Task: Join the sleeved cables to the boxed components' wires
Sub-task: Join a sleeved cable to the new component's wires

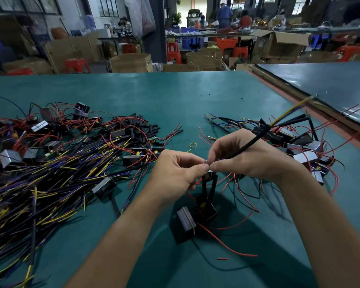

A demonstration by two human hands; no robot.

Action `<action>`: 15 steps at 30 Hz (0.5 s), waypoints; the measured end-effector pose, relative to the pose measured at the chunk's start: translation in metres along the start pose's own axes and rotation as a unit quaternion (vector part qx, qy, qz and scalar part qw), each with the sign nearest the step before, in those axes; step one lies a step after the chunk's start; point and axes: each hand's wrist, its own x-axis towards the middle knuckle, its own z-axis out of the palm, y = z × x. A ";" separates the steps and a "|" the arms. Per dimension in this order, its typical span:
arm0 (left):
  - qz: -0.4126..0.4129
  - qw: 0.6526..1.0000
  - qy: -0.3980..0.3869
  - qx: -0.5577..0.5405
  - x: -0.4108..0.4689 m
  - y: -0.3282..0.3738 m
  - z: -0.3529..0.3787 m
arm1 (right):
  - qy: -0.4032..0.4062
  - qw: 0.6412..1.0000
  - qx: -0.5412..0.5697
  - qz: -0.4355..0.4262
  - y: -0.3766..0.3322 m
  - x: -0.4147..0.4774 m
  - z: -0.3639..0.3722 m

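Observation:
My left hand (pixel 176 171) and my right hand (pixel 245 156) meet fingertip to fingertip above the green table (pixel 175 96), pinching thin wire ends between them. A black sleeved cable (pixel 264 132) runs from my right hand's fingers up and to the right, its yellow and blue cores fanning out at the far end. Below the hands a boxed component (pixel 186 222) with a black and silver case lies on the table, its black leads rising toward my fingers and a red wire (pixel 222 243) trailing right. The joint itself is hidden by my fingertips.
A big heap of sleeved cables (pixel 35 183) with yellow and purple cores covers the left of the table, with boxed components and short black sleeves (pixel 141 125) behind it. More components with red wires (pixel 306 152) lie at the right. A yellow rubber band (pixel 193 145) lies at centre.

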 end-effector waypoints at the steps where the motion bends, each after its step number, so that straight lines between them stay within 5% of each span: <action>1: -0.010 1.000 -0.005 -0.006 0.000 0.001 -0.001 | 0.001 1.000 -0.006 0.000 0.000 0.000 0.000; 15: -0.018 0.999 -0.018 -0.023 -0.002 0.002 -0.006 | 0.050 0.999 0.008 -0.001 -0.005 0.000 0.000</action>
